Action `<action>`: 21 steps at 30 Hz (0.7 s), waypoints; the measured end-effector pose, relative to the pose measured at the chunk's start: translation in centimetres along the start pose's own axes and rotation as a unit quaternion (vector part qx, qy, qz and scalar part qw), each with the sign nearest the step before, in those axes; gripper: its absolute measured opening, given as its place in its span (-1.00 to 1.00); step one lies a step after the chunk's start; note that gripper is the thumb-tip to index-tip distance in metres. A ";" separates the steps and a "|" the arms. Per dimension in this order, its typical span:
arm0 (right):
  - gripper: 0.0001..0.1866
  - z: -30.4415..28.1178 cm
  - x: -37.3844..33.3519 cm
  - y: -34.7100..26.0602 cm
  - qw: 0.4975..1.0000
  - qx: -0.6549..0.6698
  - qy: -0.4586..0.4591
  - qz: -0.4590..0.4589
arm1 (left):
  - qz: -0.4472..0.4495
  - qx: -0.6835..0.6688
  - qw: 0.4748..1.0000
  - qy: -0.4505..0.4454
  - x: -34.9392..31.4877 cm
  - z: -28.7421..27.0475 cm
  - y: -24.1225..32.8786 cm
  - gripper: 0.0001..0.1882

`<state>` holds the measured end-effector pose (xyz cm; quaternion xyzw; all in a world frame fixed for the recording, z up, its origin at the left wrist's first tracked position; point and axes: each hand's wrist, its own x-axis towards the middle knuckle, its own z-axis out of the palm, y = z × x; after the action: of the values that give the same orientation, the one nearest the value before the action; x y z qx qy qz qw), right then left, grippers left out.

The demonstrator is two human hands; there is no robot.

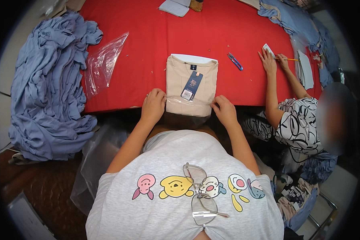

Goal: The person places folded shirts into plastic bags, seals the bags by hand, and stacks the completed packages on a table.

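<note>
Head view: folded beige garment (178,78), middle of the near edge of the red desk (146,72), its near end projecting past that edge. Clear bag film (180,101) covers at least this end; farther coverage I cannot confirm. My left fingers (158,94) pinch the film at the left side; my right fingers (219,101) pinch it at the near right corner.

Caution — uneven pull between my hands could skew or split the film. The film's edge crosses the hang tag (191,85) near its lower end; snagging there could turn the tag askew. Releasing one side could tip the overhanging package. Sliding it toward the far right corner — where blue snips (235,62) lie — could puncture the bag.
</note>
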<state>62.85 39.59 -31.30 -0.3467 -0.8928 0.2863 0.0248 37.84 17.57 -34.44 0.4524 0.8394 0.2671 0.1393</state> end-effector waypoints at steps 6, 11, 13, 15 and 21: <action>-0.84 0.5 0.9 0.3 0.980 -0.023 0.117 -0.156 | 0.198 0.089 0.974 0.065 2.8 0.5 -0.1 -0.90; -0.87 0.8 1.9 1.1 0.985 0.029 0.099 -0.136 | 0.171 0.023 0.983 0.058 3.8 2.2 -1.4 -0.85; -0.89 1.2 2.1 1.2 0.985 0.038 0.106 -0.130 | 0.135 0.011 0.989 0.067 4.0 2.6 -1.4 -0.83; -0.90 1.5 2.3 1.1 0.986 0.045 0.113 -0.116 | 0.130 0.011 0.988 0.085 4.1 2.7 -1.3 -0.81; -0.88 1.0 2.6 2.3 0.979 0.053 0.132 -0.144 | 0.124 0.003 0.991 0.051 5.7 0.6 1.6 -0.63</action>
<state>62.02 42.09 -33.79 -0.2472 -0.9060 0.2784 0.2015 36.10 23.20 -33.91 0.5390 0.7838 0.3024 0.0605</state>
